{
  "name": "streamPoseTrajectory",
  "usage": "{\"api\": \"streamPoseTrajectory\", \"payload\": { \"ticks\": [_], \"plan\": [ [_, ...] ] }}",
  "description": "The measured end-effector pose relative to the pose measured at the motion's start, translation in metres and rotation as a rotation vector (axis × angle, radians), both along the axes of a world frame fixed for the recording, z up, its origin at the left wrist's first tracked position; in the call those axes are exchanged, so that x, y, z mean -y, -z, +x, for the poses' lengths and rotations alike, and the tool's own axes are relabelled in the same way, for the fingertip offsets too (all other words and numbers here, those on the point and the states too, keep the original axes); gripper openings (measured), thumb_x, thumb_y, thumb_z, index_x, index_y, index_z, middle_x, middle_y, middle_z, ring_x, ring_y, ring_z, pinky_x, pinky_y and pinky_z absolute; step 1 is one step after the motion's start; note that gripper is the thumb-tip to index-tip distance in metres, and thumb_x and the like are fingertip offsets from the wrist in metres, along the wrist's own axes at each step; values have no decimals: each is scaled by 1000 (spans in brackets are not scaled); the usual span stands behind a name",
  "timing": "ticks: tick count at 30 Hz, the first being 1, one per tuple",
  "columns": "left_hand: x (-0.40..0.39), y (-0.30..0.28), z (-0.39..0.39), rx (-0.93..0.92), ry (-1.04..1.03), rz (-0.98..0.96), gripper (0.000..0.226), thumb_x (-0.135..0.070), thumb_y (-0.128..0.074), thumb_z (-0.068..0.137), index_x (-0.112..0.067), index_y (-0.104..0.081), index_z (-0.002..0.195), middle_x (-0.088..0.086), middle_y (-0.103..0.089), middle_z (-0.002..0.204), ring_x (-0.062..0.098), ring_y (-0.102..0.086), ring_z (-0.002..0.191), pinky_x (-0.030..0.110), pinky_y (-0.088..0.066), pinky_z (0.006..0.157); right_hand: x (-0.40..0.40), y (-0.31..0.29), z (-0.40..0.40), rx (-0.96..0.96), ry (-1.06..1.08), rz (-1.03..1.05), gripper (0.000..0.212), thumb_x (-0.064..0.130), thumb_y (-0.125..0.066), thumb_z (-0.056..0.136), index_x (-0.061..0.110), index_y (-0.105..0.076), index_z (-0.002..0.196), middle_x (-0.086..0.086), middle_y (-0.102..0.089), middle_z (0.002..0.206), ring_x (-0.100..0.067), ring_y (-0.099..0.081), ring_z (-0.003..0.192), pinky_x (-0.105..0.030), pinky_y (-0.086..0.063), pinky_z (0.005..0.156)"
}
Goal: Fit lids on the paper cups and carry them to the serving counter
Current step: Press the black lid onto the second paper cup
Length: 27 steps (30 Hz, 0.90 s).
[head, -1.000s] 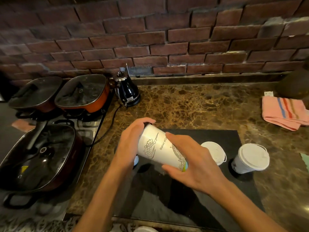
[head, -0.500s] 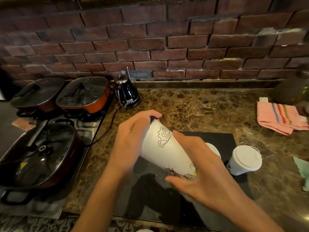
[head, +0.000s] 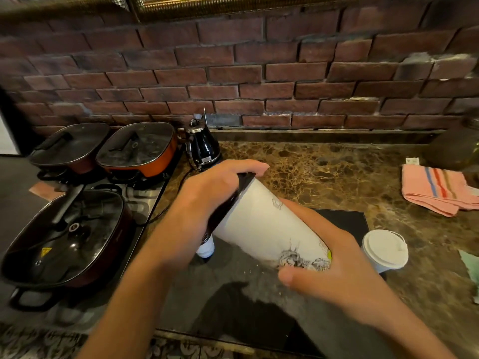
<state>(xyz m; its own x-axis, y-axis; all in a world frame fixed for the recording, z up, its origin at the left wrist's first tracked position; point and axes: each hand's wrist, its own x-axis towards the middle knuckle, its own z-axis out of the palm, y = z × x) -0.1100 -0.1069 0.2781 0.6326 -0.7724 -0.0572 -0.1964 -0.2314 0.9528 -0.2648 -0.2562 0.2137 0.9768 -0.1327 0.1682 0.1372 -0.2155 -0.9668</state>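
Observation:
I hold a tall white paper cup (head: pixel 261 224) with line drawings, tilted so its mouth points up and left. My left hand (head: pixel 204 203) is cupped over a black lid (head: pixel 228 200) on the cup's rim. My right hand (head: pixel 334 270) grips the cup's base. Another small white cup with a white lid (head: pixel 385 251) stands on the right edge of the black mat (head: pixel 259 320). Part of one more small cup (head: pixel 206 248) shows under my left hand. A third cup seen earlier is hidden behind my right hand.
Three lidded pans (head: pixel 64 239) sit on the stove at the left. A black kettle (head: pixel 203 149) stands by the brick wall. A pink striped cloth (head: pixel 438 190) lies at the right on the brown marble counter (head: pixel 337 172), beside a dark jar (head: pixel 456 146).
Both hands lifted the tall cup higher and closer to me and turned it about its axis, so the drawings now sit nearer its base. My left hand stays over the black lid.

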Motion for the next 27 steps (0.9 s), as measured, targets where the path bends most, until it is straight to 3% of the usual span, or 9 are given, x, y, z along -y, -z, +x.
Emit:
{"api": "streamPoseTrajectory", "payload": {
  "ticks": [3,6,10,13,16,18,20,23,27],
  "plan": [
    [-2,-21,10,-82,136,51,19,-23,-57,96,-26,-52,115,1,-55,135,24,-49,134,21,-45,96,1,-1,-3,141,67,-446,94,52,-81,74,45,-29,152,28,-47,145,3,-48,132,-15,-46,99],
    [-1,-26,1,125,197,-16,70,-49,-51,97,-1,-37,147,11,-31,161,25,-29,149,28,-28,113,1,-5,-5,286,95,-646,99,51,-79,76,29,-25,156,13,-46,148,0,-45,134,-13,-41,104],
    [15,-33,-12,218,262,-27,105,-85,-18,67,-12,15,135,2,-11,151,17,-17,144,31,-22,121,-1,-13,-13,339,116,-648,97,46,-79,75,25,-28,155,6,-50,142,-5,-50,130,-20,-48,95],
    [11,-35,-19,133,248,-8,108,-76,-21,55,-12,11,136,3,-16,151,20,-22,146,10,-31,107,-2,-19,-17,281,85,-673,100,50,-79,73,27,-27,156,9,-51,141,-3,-51,127,-24,-50,91],
    [-4,-45,-25,272,351,-57,124,-77,-27,57,1,0,150,7,-19,159,26,-20,152,8,-34,100,-2,-26,-16,281,75,-742,103,52,-78,72,22,-26,155,2,-51,141,-8,-53,124,-30,-50,92],
    [-16,-55,-28,439,331,-55,92,-57,-20,81,10,-27,145,14,-22,163,24,-20,152,10,-30,104,-2,-33,-17,297,77,-779,103,54,-76,73,20,-24,155,1,-48,142,-11,-53,124,-34,-49,93],
    [-16,-53,-26,336,342,-119,62,-36,-10,94,-5,-29,145,4,-27,160,17,-26,149,15,-28,108,-3,-41,-17,316,87,-789,102,54,-76,73,21,-24,154,2,-47,142,-10,-52,124,-33,-48,92],
    [2,-55,-26,32,264,-179,76,-44,-13,62,-27,-14,136,-4,-29,157,11,-37,141,14,-36,104,-3,-44,-16,331,106,-776,98,51,-76,74,18,-30,154,2,-52,139,-9,-55,121,-26,-50,87],
    [-8,-45,-19,107,362,-157,93,-58,-24,51,-27,-15,138,-4,-26,155,16,-31,147,6,-37,97,-5,-37,-10,284,76,-738,98,52,-76,76,19,-29,155,2,-53,139,-8,-55,121,-24,-50,89]
  ]
}}
